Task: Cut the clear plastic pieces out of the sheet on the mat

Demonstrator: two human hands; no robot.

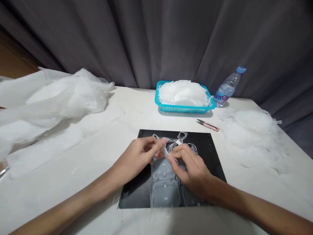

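Observation:
Over a black mat (pixel 137 192), my left hand (pixel 144 148) and my right hand (pixel 189 163) come close together, fingers pinched. Between them is a translucent, curling plastic strip (pixel 167 152), gripped by both hands. More looped plastic trimmings (pixel 183 135) stick up just beyond my fingertips. Beneath my hands lies a clear molded plastic sheet (pixel 166 194) with rounded rectangular sections, its upper part hidden by my fingers.
A turquoise basket (pixel 186 109) heaped with white translucent pieces stands at the back. Beside it are a water bottle (pixel 227 89) and pink thread snips (pixel 207 125). Large plastic bags (pixel 58 98) lie left; a translucent pile (pixel 254 137) sits right.

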